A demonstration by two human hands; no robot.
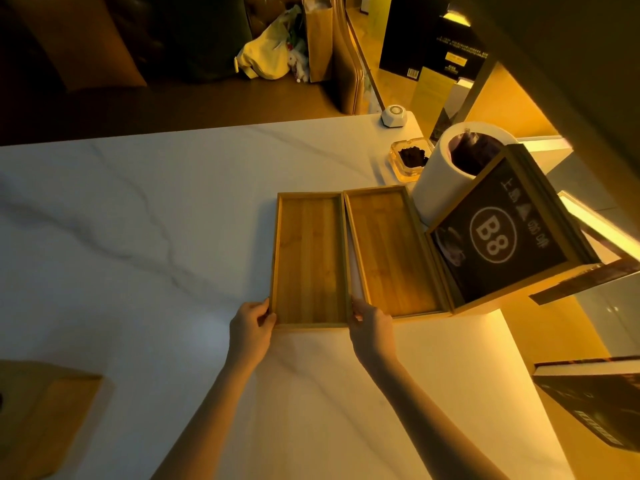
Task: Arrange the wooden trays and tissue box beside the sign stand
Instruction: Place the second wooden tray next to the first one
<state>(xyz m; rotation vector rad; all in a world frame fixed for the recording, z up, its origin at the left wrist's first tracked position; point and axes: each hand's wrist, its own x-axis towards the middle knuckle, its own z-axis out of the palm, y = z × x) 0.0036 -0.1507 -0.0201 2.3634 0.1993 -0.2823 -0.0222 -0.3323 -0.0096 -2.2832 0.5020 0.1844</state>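
Trays placed: two wooden trays lay side by side on the marble table [138, 209], long sides almost touching, with a thin wedge of tabletop showing between them toward 6 o'clock.
Right tray: the right tray [391, 252] sat against the base of the sign stand [498, 233], which stood at its 3 o'clock; this one looked settled.
Left tray: the left tray [310, 259] was at 9 o'clock of the right tray, its near end held by both hands.
Left hand: the left hand [251, 327] gripped the tray's near left corner, fingers curled on the rim.
Right hand: the right hand [370, 327] pinched the near right corner, fingertips in the gap between the trays.
Tissue box: a wooden box [48, 414], probably the tissue box, stood well apart at 8 o'clock of the trays, dim and partly cut by the edge of view.
Other items: a white bin [440, 174] and a glass ashtray [410, 157] stood at 12 to 1 o'clock of the right tray.
Progress: roughly two thirds done by my judgement; the left tray needed squaring, and the box was not yet beside the stand.
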